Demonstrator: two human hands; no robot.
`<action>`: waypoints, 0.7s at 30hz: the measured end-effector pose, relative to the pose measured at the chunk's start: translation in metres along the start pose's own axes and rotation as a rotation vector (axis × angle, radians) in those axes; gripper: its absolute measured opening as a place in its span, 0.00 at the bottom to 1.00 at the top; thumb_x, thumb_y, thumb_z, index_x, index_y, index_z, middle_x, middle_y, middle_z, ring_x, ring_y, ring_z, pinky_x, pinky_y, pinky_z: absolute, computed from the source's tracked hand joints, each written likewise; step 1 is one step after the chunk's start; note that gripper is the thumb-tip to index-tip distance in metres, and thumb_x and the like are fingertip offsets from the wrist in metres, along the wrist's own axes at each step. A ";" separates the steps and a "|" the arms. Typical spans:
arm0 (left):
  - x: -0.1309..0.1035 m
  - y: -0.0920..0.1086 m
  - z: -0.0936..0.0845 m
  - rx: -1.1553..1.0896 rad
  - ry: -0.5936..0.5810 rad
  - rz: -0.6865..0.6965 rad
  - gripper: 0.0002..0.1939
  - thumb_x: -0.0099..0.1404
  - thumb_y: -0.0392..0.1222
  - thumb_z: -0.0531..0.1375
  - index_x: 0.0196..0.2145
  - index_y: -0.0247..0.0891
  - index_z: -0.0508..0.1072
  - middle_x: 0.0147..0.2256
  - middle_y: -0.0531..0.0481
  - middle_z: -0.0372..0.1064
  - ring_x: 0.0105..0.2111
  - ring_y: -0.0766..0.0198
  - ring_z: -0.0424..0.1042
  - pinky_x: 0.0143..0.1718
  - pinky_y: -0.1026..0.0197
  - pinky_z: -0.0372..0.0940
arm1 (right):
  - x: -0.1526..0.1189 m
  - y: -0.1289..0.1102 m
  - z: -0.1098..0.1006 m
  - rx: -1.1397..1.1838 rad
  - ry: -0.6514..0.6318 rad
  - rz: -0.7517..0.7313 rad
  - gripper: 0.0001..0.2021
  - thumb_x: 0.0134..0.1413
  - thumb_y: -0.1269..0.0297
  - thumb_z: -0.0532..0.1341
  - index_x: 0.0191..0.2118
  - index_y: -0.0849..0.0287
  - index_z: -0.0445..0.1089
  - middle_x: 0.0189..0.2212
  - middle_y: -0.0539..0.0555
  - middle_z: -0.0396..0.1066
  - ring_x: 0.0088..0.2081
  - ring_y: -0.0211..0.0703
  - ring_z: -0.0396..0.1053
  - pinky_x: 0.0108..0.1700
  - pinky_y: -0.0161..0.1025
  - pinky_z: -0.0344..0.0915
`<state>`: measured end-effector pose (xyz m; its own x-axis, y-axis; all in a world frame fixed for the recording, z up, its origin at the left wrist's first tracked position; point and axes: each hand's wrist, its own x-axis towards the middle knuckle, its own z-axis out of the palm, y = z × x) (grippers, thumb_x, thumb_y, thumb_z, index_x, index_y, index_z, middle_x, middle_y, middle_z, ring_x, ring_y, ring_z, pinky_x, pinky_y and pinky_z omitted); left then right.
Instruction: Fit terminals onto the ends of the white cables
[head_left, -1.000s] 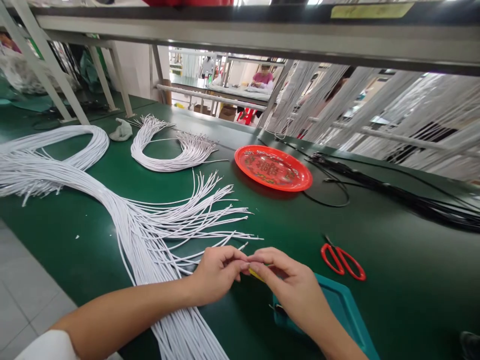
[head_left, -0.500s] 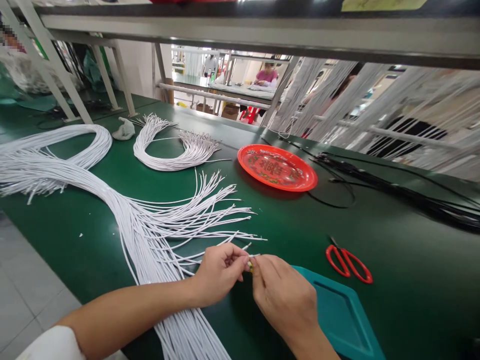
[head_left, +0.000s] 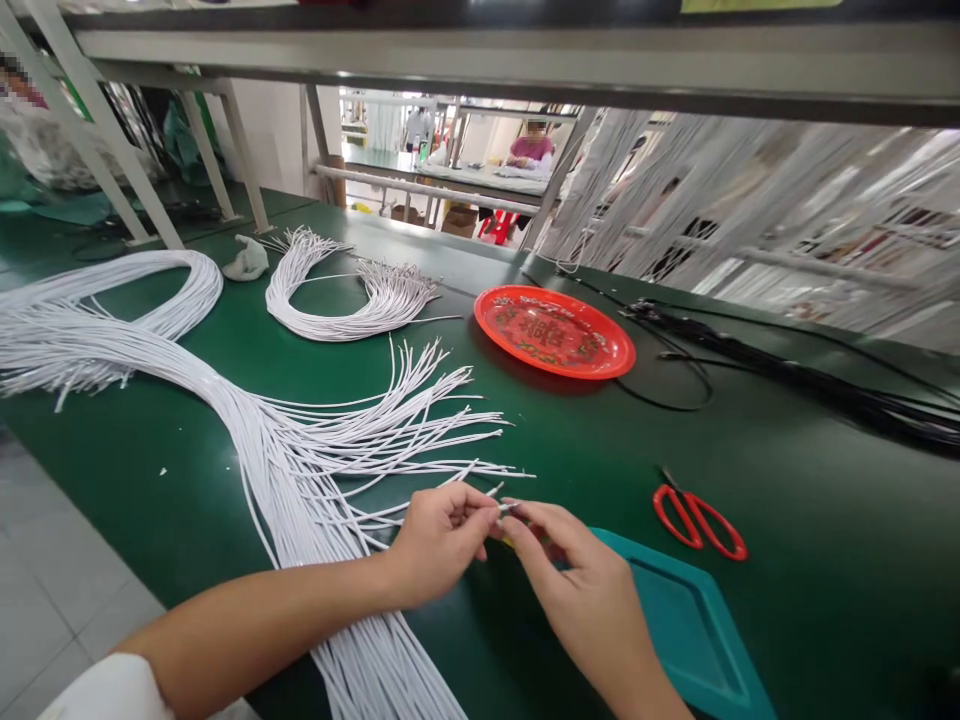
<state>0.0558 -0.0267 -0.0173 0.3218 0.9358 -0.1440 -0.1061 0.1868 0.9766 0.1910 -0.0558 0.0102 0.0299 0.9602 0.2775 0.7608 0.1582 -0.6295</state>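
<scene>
My left hand pinches a white cable near its end, between thumb and fingertips. Facing it, my right hand has its thumb and forefinger closed at the tip of that same cable. A small yellow item shows under my right fingers, mostly hidden, and its kind cannot be made out. Beneath my left forearm runs a thick bundle of white cables, their loose ends fanned out just beyond my hands.
A teal tray lies beside my right hand, with red-handled scissors farther right. Beyond stand a red patterned plate, a curled cable bundle and black cables. A shelf beam crosses overhead. A person sits in the background.
My right hand has turned and its fingers have shifted along the cable tip, baring more of it. The yellow item is now lower and more hidden. My left hand stays in place.
</scene>
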 end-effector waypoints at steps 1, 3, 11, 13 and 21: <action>0.000 -0.001 0.000 -0.006 -0.014 -0.015 0.13 0.56 0.47 0.57 0.30 0.31 0.68 0.24 0.50 0.67 0.18 0.73 0.62 0.19 0.70 0.58 | 0.001 0.000 0.002 0.014 -0.018 -0.020 0.11 0.53 0.59 0.53 0.32 0.57 0.70 0.31 0.54 0.72 0.29 0.38 0.69 0.29 0.32 0.65; 0.001 -0.004 -0.001 0.027 -0.034 -0.020 0.13 0.57 0.46 0.56 0.31 0.32 0.69 0.25 0.50 0.67 0.19 0.73 0.62 0.21 0.69 0.59 | 0.002 0.002 0.005 -0.017 -0.011 -0.082 0.12 0.54 0.61 0.51 0.28 0.57 0.69 0.28 0.53 0.72 0.29 0.38 0.69 0.31 0.33 0.65; 0.000 0.001 -0.009 0.609 -0.026 0.256 0.09 0.57 0.40 0.54 0.28 0.36 0.74 0.24 0.52 0.67 0.24 0.69 0.61 0.25 0.67 0.56 | 0.004 0.005 0.003 0.003 -0.125 0.076 0.12 0.50 0.59 0.53 0.22 0.58 0.67 0.19 0.51 0.66 0.22 0.37 0.63 0.24 0.34 0.59; 0.001 0.001 -0.009 0.587 -0.025 0.256 0.09 0.57 0.40 0.54 0.29 0.36 0.73 0.24 0.52 0.67 0.24 0.69 0.61 0.25 0.67 0.56 | 0.004 0.001 0.000 0.263 -0.286 0.325 0.12 0.47 0.58 0.53 0.19 0.58 0.64 0.16 0.48 0.62 0.19 0.35 0.59 0.21 0.33 0.57; 0.013 -0.007 -0.009 0.236 -0.004 0.062 0.10 0.55 0.43 0.56 0.30 0.33 0.71 0.26 0.49 0.68 0.24 0.69 0.64 0.26 0.68 0.59 | -0.004 0.000 -0.011 0.320 -0.184 0.457 0.14 0.43 0.53 0.57 0.27 0.59 0.70 0.16 0.50 0.66 0.19 0.37 0.63 0.20 0.34 0.61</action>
<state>0.0522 -0.0126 -0.0277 0.3252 0.9420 -0.0827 0.0969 0.0538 0.9938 0.1986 -0.0619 0.0172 0.1735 0.9671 -0.1861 0.4629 -0.2469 -0.8513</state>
